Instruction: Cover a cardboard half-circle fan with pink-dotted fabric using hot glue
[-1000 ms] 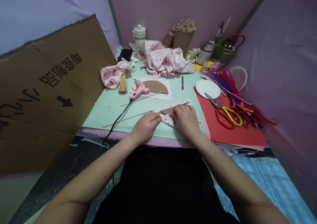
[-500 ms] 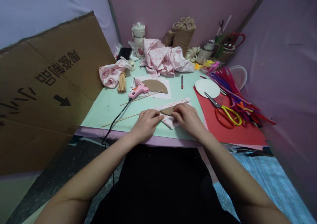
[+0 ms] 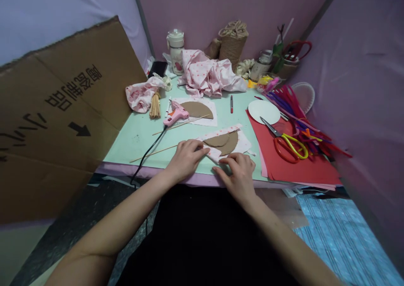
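A half-round piece of brown cardboard [image 3: 232, 144] lies on a piece of white cloth with pink dots [image 3: 244, 144] near the table's front edge. The cloth is folded over the cardboard's straight upper edge, and a smaller curved cardboard layer shows on top. At the cloth's left corner, my left hand [image 3: 187, 159] is closed, thumb against fingers, pinching the cloth. My right hand [image 3: 238, 174] is at the front edge of the cloth, thumb and forefinger spread apart, fingertips close to or touching the fabric.
A pink glue gun [image 3: 176, 114] with a black cord lies beyond my left hand, by another cardboard half-circle [image 3: 198, 109]. Thin sticks [image 3: 154, 152] lie at left. Scissors [image 3: 285, 143] rest on red sheets [image 3: 303, 170] at right. A large cardboard box [image 3: 63, 121] stands left.
My right hand has moved off the cardboard toward the front edge, its fingers opening and uncovering the half-circle and the cloth's right side. My left hand stays at the left corner.
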Demonstrator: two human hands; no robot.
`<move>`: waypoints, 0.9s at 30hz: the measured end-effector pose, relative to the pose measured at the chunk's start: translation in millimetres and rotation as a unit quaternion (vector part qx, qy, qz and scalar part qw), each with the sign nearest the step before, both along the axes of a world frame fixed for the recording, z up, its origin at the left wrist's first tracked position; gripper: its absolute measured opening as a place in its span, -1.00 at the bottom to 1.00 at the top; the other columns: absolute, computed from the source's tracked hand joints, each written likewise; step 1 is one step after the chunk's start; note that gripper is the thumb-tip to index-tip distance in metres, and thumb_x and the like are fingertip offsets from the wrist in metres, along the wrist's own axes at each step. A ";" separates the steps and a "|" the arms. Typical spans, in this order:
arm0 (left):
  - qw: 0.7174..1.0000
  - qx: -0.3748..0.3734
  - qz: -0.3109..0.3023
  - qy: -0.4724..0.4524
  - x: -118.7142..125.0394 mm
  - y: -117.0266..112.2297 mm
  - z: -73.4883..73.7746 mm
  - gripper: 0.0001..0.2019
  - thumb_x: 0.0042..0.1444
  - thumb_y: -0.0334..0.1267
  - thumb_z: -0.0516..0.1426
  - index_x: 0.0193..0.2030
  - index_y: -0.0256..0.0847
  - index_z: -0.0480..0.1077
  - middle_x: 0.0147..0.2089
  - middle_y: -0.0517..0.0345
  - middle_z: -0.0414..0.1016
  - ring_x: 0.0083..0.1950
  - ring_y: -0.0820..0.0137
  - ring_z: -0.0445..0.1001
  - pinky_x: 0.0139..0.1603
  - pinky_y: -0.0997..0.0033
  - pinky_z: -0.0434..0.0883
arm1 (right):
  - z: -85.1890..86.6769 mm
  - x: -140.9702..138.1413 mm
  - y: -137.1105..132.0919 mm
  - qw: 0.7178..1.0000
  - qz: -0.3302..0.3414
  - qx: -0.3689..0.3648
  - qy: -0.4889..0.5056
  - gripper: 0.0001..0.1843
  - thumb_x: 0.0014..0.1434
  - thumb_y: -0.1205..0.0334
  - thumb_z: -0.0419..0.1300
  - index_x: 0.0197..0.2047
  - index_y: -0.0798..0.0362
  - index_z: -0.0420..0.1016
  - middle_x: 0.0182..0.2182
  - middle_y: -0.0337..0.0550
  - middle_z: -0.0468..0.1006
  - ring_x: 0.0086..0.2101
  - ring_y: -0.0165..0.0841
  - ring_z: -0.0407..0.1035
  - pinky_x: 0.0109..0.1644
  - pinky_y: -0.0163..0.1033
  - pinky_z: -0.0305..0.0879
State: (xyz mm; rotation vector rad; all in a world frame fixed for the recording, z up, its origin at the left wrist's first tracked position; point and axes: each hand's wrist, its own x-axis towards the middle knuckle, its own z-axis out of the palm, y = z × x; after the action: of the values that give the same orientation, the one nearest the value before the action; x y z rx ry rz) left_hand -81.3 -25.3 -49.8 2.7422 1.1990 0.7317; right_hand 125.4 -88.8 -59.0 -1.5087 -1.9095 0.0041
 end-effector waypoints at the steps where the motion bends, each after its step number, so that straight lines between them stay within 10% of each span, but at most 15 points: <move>1: 1.000 0.000 0.000 0.001 -0.1 0.4 -0.1 -0.73 0.36 -0.32 0.02 0.08 -0.07 0.47 0.03 -0.01 0.47 0.10 0.25 0.36 0.06 0.15 0.22 | 0.7 -2.2 1.6 1.000 0.000 0.007 0.002 -0.85 0.24 0.07 0.27 -0.22 -0.05 0.51 -0.23 -0.12 0.49 -0.12 -0.18 0.30 -0.01 -0.05 0.07; 27: 0.999 0.004 0.022 -0.046 27.2 -4.9 6.8 -0.96 0.23 -0.33 0.15 -0.22 -0.20 0.44 -0.13 0.06 0.56 -0.01 0.26 0.46 0.02 0.22 0.32 | 14.8 -5.2 15.8 0.999 0.013 0.016 0.028 -0.87 0.30 0.17 0.20 -0.27 -0.01 0.53 -0.26 -0.13 0.52 -0.16 -0.21 0.28 -0.02 -0.07 0.07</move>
State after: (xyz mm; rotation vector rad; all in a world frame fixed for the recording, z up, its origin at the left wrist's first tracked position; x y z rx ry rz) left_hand -54.1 -30.2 -43.0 2.6637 1.2429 0.8603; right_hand 120.2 -73.0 -44.2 -1.4483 -1.8754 0.0265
